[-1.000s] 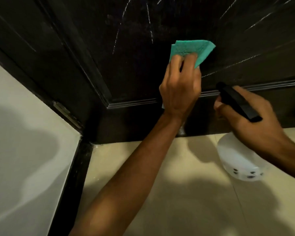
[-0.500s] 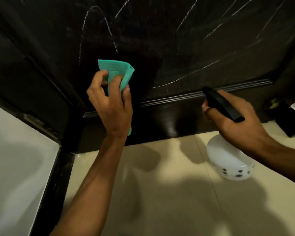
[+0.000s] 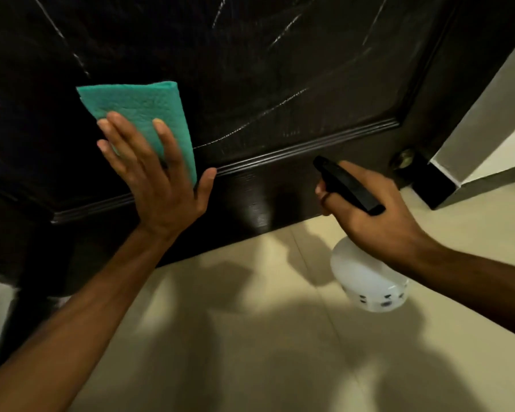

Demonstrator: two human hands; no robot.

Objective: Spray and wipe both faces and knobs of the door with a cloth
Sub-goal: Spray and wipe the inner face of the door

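Dark door [image 3: 280, 69], tiled floor [image 3: 250, 337], doorstop [image 3: 403, 159] by white wall [image 3: 488, 114]

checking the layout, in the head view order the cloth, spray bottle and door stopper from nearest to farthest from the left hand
1. cloth: under the left hand, pressed on the door.
2. spray bottle: to the right, held by the right hand.
3. door stopper: far right, at the door's lower corner.

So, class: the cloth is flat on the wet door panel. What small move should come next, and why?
Probably sweep the left hand and teal cloth rightward across the door, because wet streaks show there, while the right hand holds the spray bottle idle.
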